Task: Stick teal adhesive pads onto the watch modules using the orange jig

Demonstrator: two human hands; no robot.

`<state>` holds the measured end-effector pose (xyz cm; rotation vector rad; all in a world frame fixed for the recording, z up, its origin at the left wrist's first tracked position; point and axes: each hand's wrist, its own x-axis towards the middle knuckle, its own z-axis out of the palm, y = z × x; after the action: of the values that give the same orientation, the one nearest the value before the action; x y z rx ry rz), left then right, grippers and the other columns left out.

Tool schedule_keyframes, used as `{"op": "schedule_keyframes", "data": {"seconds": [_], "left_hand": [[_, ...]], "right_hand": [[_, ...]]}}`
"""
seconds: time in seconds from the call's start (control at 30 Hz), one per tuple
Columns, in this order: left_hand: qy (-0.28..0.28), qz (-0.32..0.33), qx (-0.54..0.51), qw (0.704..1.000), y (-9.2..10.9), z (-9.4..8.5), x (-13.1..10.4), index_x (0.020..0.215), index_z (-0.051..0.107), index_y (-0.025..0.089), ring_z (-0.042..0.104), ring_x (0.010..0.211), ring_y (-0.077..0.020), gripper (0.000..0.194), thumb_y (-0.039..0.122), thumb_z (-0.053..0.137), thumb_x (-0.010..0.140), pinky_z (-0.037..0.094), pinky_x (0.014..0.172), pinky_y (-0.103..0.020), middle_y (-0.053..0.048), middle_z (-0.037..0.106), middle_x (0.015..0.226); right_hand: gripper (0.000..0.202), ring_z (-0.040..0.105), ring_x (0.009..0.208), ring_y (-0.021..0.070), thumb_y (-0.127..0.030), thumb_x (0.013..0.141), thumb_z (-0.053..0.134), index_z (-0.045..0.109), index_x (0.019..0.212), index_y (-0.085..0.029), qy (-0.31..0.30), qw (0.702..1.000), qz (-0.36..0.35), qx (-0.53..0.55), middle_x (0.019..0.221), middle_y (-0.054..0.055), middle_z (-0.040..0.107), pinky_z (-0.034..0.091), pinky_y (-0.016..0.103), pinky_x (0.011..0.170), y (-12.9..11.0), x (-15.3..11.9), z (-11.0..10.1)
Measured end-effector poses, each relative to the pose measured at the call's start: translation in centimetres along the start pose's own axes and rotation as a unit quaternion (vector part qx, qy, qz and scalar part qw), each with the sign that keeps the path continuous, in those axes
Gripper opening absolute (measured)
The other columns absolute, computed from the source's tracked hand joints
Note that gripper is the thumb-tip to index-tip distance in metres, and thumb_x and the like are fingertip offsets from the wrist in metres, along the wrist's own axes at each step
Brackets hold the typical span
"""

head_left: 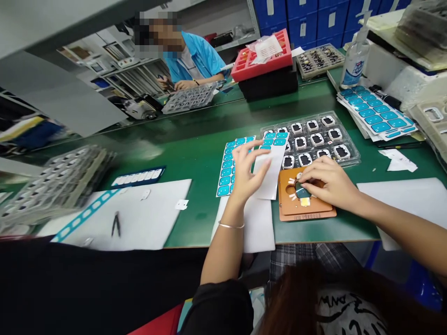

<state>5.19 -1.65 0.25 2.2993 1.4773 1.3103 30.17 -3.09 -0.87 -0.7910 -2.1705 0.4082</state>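
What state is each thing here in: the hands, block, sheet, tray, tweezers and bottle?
Left hand: open, raised
Right hand: curled, over the orange block
Orange block: lying flat
Front sticker sheet: partly blank
Clear tray: uncovered
Tweezers: lying down, legs apart
Pump bottle: upright

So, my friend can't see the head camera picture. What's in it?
A person's right hand is at an orange block on a green table, and their left hand, fingers spread, is by sheets of blue stickers. Beyond the block is a clear tray of small black-and-white parts. Farther back is another person in blue.
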Motion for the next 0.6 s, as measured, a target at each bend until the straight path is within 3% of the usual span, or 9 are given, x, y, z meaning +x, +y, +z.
{"op": "schedule_keyframes", "data": {"seconds": [0.1, 0.17, 0.3, 0.37, 0.47, 0.6], "left_hand": [[-0.109, 0.134, -0.085, 0.981, 1.8, 0.0, -0.3, 0.096, 0.071, 0.029, 0.053, 0.109, -0.0235, 0.022, 0.047, 0.059, 0.090, 0.038, 0.104, -0.045, -0.003, 0.068, 0.115], [-0.173, 0.184, -0.124, 0.960, 2.4, 0.2, -0.5, 0.097, 0.072, 0.029, 0.051, 0.109, -0.0246, 0.027, 0.052, 0.067, 0.083, 0.040, 0.102, -0.045, -0.004, 0.069, 0.114], [-0.258, 0.209, -0.139, 0.933, 2.6, 0.2, -0.7, 0.107, 0.071, 0.029, 0.046, 0.121, -0.0298, 0.050, 0.059, 0.080, 0.067, 0.041, 0.105, -0.051, -0.007, 0.066, 0.126], [-0.288, 0.216, -0.136, 0.923, 2.5, 0.1, -0.6, 0.113, 0.069, 0.030, 0.045, 0.127, -0.0322, 0.056, 0.057, 0.081, 0.065, 0.039, 0.108, -0.054, -0.007, 0.064, 0.131], [-0.296, 0.241, -0.140, 0.914, 2.2, 0.5, -0.7, 0.119, 0.067, 0.030, 0.047, 0.130, -0.0326, 0.060, 0.054, 0.081, 0.067, 0.040, 0.109, -0.054, -0.007, 0.065, 0.129], [-0.222, 0.285, -0.138, 0.922, 2.2, 1.8, -1.0, 0.116, 0.067, 0.027, 0.058, 0.119, -0.0306, 0.053, 0.051, 0.076, 0.069, 0.050, 0.098, -0.051, -0.007, 0.071, 0.114]], "right_hand": [[0.009, 0.058, 0.093, 0.0240, -0.018, 0.087, 0.064, 0.071, 0.087, -0.022, 0.003, 1.000, -0.022, -0.021, 0.098, 0.004, 0.070, 0.046, 0.045, 0.084, -0.2, 0.1, 0.2], [0.008, 0.058, 0.093, 0.0241, -0.017, 0.087, 0.064, 0.071, 0.085, -0.022, 0.003, 0.999, -0.031, -0.028, 0.098, 0.005, 0.068, 0.045, 0.045, 0.084, -0.5, 0.2, 0.1], [0.011, 0.061, 0.092, 0.0233, -0.019, 0.088, 0.061, 0.069, 0.083, -0.024, 0.020, 0.999, -0.021, -0.018, 0.097, 0.004, 0.068, 0.047, 0.042, 0.082, 0.2, 0.8, -1.9], [0.011, 0.062, 0.090, 0.0246, -0.021, 0.088, 0.059, 0.068, 0.084, -0.025, 0.040, 0.996, 0.011, -0.072, 0.094, 0.004, 0.070, 0.048, 0.043, 0.081, 1.5, 0.9, -3.7], [0.013, 0.061, 0.085, 0.0307, -0.022, 0.085, 0.056, 0.069, 0.083, -0.022, 0.049, 0.958, 0.077, -0.271, 0.083, 0.008, 0.071, 0.043, 0.048, 0.077, 3.9, 0.4, -6.0], [0.022, 0.057, 0.090, 0.0350, -0.018, 0.086, 0.050, 0.072, 0.086, -0.016, -0.027, 0.881, 0.150, -0.448, 0.075, 0.014, 0.069, 0.036, 0.052, 0.079, 5.0, -0.3, -6.0]]}}
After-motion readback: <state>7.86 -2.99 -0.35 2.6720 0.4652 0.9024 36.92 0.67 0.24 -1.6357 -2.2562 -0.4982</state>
